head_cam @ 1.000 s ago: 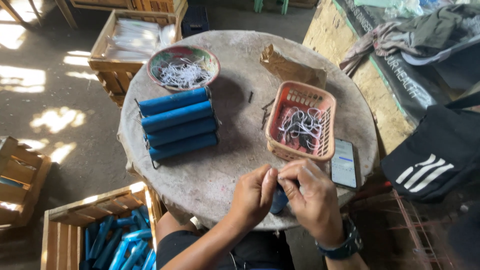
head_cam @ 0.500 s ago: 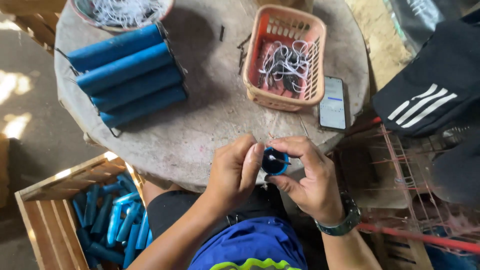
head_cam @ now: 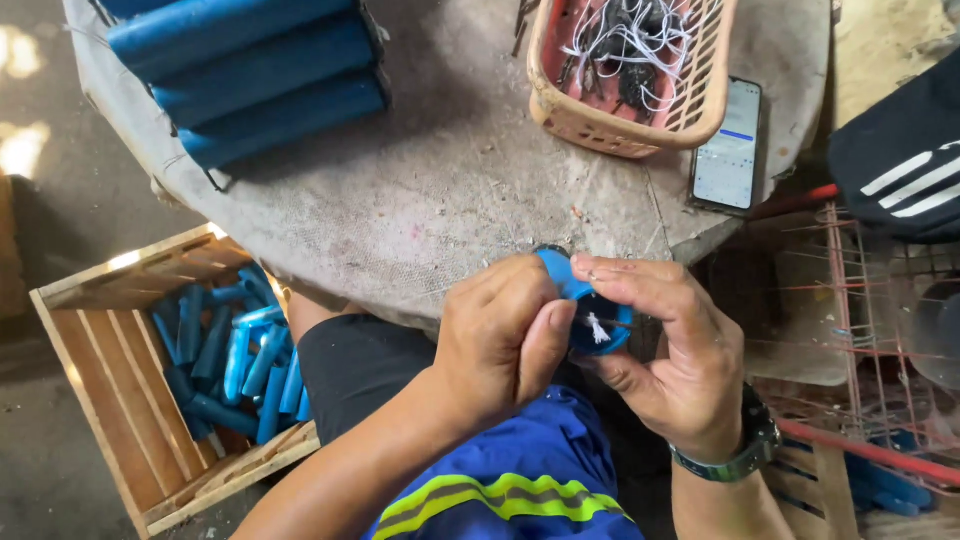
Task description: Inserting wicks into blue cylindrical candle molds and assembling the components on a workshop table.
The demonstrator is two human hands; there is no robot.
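Observation:
My right hand (head_cam: 665, 355) grips a short blue tube (head_cam: 590, 310) end-on, just off the near edge of the round stone table (head_cam: 450, 190). A white tuft of wick (head_cam: 598, 328) sticks out of the tube's open end. My left hand (head_cam: 500, 335) closes over the tube's left side, thumb and fingertips pinching at the wick. Both hands hover above my lap, which is covered by a blue garment with a yellow-green reflective stripe.
Long blue tubes (head_cam: 250, 80) lie stacked on the table's left. An orange plastic basket (head_cam: 630, 65) of white wicks stands at the right, a phone (head_cam: 728, 145) beside it. A wooden crate (head_cam: 160, 370) of blue tubes sits on the floor left; a red wire rack (head_cam: 850, 330) stands right.
The view has tilted down and closed in on my hands. The tube has turned end-on, and the white wick now shows at its mouth.

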